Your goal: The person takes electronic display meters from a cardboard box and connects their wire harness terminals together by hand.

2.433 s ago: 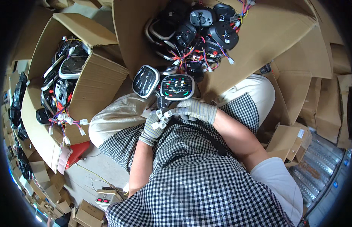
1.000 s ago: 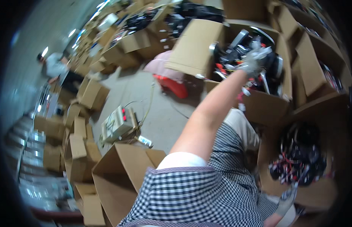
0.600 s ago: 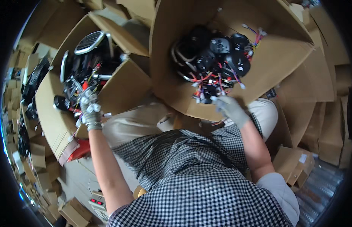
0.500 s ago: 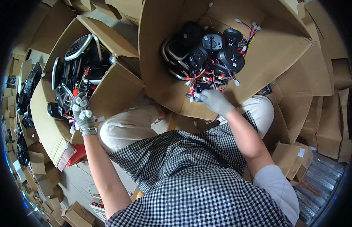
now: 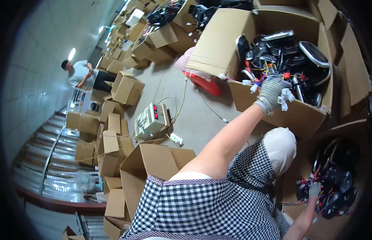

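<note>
Left hand (image 5: 270, 94): curled around white plugs (image 5: 286, 98), probably grouping them | leads (image 5: 268, 67): just beyond grip | right hand (image 5: 314, 189): among other leads (image 5: 304, 182), closure indeterminate

Over by the pale wall (image 5: 42, 52) a white lamp (image 5: 72, 53) glares hard, and the ribbed metal (image 5: 58, 182) near me glints back. The floor (image 5: 170, 86) is evenly lit; the lower-right box (image 5: 290, 184) sinks into shadow, the right hand (image 5: 314, 189) looking soft there. Straight edges bow toward a black rim.
</note>
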A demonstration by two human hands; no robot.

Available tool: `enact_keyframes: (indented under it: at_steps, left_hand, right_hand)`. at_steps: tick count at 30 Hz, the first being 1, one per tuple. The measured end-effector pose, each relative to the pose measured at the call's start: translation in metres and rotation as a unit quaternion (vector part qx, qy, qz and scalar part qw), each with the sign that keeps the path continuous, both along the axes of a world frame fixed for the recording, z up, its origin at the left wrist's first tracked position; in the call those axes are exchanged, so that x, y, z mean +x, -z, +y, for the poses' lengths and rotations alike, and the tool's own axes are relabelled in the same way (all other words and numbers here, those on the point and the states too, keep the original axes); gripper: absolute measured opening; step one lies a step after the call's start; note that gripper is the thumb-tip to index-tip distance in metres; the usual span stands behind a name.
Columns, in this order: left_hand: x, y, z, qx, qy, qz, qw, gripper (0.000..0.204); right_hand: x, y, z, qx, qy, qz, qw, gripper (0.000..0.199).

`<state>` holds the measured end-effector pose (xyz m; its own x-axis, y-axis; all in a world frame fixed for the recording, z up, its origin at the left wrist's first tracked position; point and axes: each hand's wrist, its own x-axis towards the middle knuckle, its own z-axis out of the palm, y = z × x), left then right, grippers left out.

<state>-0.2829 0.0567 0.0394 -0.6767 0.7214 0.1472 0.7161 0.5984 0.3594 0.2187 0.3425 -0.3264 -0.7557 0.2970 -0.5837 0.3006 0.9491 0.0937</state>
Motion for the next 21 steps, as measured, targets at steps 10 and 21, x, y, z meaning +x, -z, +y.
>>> enact_keyframes:
  at_steps: [10,21]
  left_hand:
    - [-0.006,-0.010,-0.023,0.027,0.006,0.045,0.999,0.044]
    - [0.035,-0.019,-0.063,0.036,-0.007,0.006,0.999,0.082]
  right_hand:
    - [-0.068,-0.017,-0.060,0.095,-0.096,-0.018,0.991,0.021]
    - [-0.058,-0.134,-0.092,-0.030,0.129,0.070,0.989,0.021]
